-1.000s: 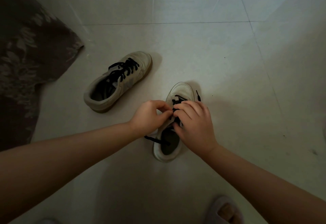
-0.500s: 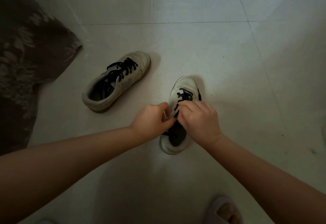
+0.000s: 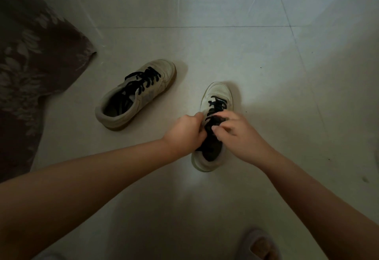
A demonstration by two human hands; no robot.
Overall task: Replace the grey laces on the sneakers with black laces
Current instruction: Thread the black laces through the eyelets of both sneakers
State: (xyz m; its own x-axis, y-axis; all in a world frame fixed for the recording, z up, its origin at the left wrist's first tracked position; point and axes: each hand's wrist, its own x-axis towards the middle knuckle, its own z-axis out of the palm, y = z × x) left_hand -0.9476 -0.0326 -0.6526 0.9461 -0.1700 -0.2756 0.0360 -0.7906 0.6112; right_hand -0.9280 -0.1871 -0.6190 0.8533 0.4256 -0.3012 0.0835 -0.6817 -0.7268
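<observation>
Both hands have drawn slightly apart over the near sneaker (image 3: 217,104) since the earlier frame, and more of its black lace (image 3: 217,106) shows toward the toe. Nearest the viewer, a slippered foot (image 3: 259,245) sits on the pale tiled floor (image 3: 266,54), below and right of that sneaker. Over the sneaker's tongue, the left hand (image 3: 185,130) is curled tight on the lace, and the right hand (image 3: 235,130) pinches it with bent fingers; together they hide the middle eyelets. Left of and beyond the near sneaker lies the second sneaker (image 3: 135,95), tilted, already threaded with black. Farther left, patterned dark fabric (image 3: 30,65) covers the floor.
</observation>
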